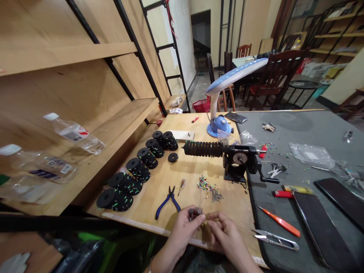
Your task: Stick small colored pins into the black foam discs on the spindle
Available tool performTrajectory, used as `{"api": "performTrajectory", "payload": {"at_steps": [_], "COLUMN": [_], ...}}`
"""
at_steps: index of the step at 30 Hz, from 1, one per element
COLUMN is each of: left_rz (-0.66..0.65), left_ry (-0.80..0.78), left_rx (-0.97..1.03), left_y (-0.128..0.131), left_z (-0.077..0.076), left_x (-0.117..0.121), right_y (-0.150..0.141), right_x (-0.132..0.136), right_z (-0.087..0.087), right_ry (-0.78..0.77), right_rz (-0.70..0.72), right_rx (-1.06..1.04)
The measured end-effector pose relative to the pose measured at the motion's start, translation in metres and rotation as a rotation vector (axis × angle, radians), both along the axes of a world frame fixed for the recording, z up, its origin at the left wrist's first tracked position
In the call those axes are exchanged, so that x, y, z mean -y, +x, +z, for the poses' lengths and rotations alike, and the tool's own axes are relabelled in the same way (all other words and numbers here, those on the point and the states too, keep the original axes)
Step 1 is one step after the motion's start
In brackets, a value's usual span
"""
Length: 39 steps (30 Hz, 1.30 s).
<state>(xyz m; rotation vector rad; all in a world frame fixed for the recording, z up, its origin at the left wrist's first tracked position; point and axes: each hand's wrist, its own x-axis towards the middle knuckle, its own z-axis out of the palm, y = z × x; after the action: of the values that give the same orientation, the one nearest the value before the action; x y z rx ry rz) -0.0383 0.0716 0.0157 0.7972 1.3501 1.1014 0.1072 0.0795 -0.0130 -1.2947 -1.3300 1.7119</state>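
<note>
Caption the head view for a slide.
Left hand holding a cluster of small parts, right hand close beside it, with pliers, colorful beads and a hand-cranked machine beyond.

L hand (pixel 184 224) & R hand (pixel 223 229) bare, forearms (pixel 243 256) bare too; thin pale band (pixel 151 264) nr L wrist, mostly out of view.

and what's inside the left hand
A small clump of thin, greyish pieces shows in the left hand; whatever sits deeper is covered by the hand itself and can't be seen.

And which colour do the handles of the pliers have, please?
The handles of the pliers are dark blue, seen best in the head view.
</note>
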Motion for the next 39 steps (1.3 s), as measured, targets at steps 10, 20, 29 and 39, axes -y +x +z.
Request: {"api": "performTrajectory", "payload": {"at_steps": [10, 20, 29, 39], "left_rz": [0.075, 0.191, 0.055, -0.002], "left_ry": [0.088, 0.228, 0.362, 0.077], "left_rx": [-0.123, -1.073, -0.784, 0.118], "left_y": [-0.014, -0.113, -0.036, 0.002], "left_z": [0.001, -0.012, 0.029, 0.018], "left_x": [-0.001, -0.028, 0.002, -0.016], "right_y": [-0.017, -0.022, -0.016, 0.0], "right_x": [-0.001, -0.006, -0.004, 0.002], "right_z": [-0.01, -0.011, -0.004, 0.015], "right_ry": [-0.142, -0.182, -0.071, 0.022], "right_rz": [0.026, -0.07, -0.065, -0.098], "right_rx": [-0.194, -0.231, -0.175, -0.124]}}
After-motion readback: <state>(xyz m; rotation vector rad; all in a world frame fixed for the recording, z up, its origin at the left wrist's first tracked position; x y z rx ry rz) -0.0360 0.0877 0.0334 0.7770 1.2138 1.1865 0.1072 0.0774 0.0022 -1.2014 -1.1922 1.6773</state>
